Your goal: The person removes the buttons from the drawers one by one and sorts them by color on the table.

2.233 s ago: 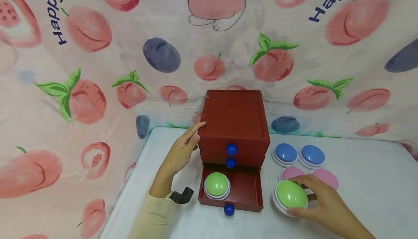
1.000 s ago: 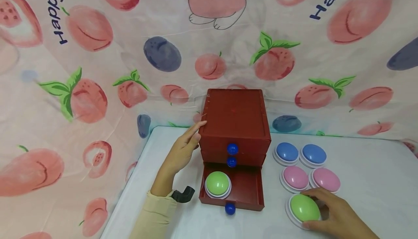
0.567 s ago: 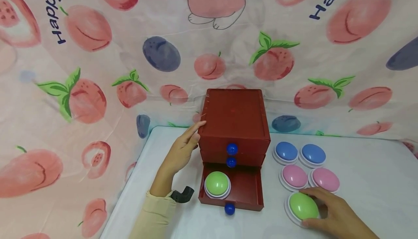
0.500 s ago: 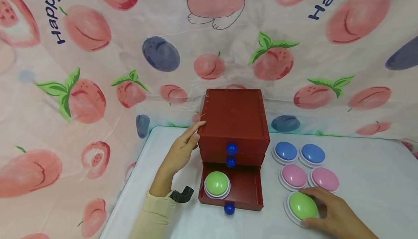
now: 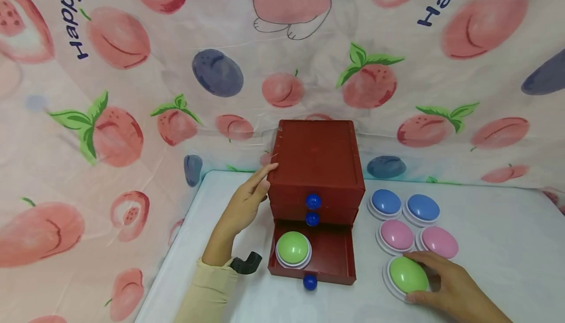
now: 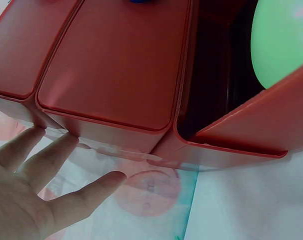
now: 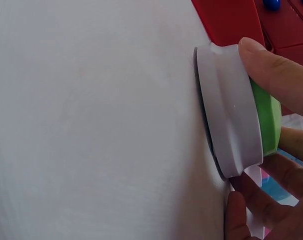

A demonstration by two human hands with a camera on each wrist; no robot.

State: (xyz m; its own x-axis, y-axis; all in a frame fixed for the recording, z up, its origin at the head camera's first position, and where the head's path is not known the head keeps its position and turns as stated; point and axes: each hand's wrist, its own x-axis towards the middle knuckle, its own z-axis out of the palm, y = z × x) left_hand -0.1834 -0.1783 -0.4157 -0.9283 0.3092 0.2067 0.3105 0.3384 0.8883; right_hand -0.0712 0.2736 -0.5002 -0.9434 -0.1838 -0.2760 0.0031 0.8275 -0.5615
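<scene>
Pink cloth printed with peaches, strawberries and blueberries hangs behind and to the left of our white table [image 5: 485,234], and on it a dark red drawer chest [image 5: 317,158] stands near the back edge. Our left hand [image 5: 243,206] lies flat against the chest's left side, fingers [image 6: 51,155] straight and spread, gripping nothing. The bottom drawer [image 5: 328,254] is pulled out toward us, and one green dome button [image 5: 293,248] on its white base sits in the drawer's left half; the two drawers above are pushed in, each showing a small blue knob, and a third blue knob [image 5: 310,282] marks the front of the open drawer. Our right hand [image 5: 446,288] curls round a second green dome button [image 5: 408,275], which is on the table just right of the open drawer's front corner, apart from it. In the right wrist view the thumb [image 7: 276,70] presses on the white rim while the other fingers wrap the far side; whether the base rests fully on the table or is slightly lifted we cannot quite tell. Beyond that button lie two pink dome buttons [image 5: 396,234] side by side, and behind them two blue dome buttons [image 5: 386,201], all near the chest's right side.
</scene>
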